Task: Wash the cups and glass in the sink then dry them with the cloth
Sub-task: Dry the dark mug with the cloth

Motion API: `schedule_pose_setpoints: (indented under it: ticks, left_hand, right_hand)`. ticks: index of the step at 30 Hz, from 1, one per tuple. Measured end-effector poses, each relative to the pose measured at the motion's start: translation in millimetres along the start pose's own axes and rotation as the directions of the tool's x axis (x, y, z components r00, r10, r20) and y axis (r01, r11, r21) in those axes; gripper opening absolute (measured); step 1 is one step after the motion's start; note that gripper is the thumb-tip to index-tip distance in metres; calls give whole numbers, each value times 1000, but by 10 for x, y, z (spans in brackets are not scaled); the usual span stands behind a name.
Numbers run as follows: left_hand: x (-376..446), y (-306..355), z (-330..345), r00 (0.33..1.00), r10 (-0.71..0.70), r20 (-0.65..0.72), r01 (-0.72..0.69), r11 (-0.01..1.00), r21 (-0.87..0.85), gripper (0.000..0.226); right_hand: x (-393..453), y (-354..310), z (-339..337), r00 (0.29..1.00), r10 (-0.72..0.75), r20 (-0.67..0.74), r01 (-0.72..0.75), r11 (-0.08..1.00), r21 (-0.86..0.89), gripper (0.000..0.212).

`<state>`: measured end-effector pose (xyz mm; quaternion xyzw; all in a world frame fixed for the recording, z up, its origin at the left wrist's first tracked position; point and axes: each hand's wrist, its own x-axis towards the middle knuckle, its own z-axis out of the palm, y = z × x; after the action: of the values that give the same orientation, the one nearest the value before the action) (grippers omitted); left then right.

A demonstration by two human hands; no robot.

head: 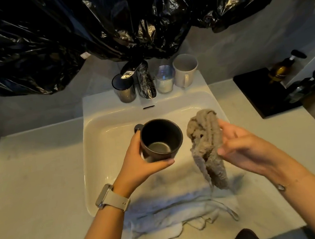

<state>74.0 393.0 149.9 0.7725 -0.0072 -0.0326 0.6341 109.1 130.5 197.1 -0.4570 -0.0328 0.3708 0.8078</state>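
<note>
Here the left hand [137, 160] grips the dark mug [160, 138], fingers hidden; right hand [239, 145] pinches the cloth [204, 133].

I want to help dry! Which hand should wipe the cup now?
The right hand: it already holds the cloth beside the cup, which the left hand grips over the sink.

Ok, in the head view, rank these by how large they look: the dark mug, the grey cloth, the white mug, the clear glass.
1. grey cloth
2. dark mug
3. white mug
4. clear glass
The dark mug sits nearer the camera, so its lead over the white mug is unsure.
</note>
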Motion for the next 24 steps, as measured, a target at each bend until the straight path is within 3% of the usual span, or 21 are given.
schedule_pose_setpoints:
  ticks: [2,4,7,9,10,12,14,18,21,23,24]
  left_hand:
    - [10,36,-39,996,-26,88,24,1000,18,81]
    - [44,77,-56,979,-59,194,53,998,39,79]
    - [121,127,-61,944,-84,319,72,996,51,85]
    - [160,175,-60,916,-115,384,108,993,42,90]
    - [174,193,-56,897,-136,420,134,990,35,89]
    - [174,214,-27,866,-171,471,185,983,16,82]
    - [156,208,11,872,-204,446,233,973,-9,71]
    - [77,81,52,890,-308,336,368,921,-131,63]
    - [-56,-17,183,898,-387,209,440,782,-441,72]
    - [-109,-20,297,871,-448,202,467,626,-624,80]
    - [-119,19,351,858,-466,216,482,588,-650,76]
  right_hand:
    - [-39,-107,126,998,-69,-7,64,957,-284,82]
    - [-10,-150,258,990,-136,45,138,816,-561,80]
    - [116,-127,342,973,-141,184,225,392,-892,63]
    - [188,-84,327,966,-122,228,251,231,-940,52]
    - [215,-61,335,969,-114,221,244,265,-933,46]
    - [243,-18,374,983,-72,168,183,457,-871,37]
    - [270,11,395,991,-24,128,119,564,-817,33]
    - [308,104,373,994,-55,90,104,652,-751,32]
    - [289,210,346,987,-157,-17,104,729,-676,34]
    - [267,260,383,982,-187,-17,122,704,-700,27]
    - [263,270,391,979,-204,27,149,611,-777,23]
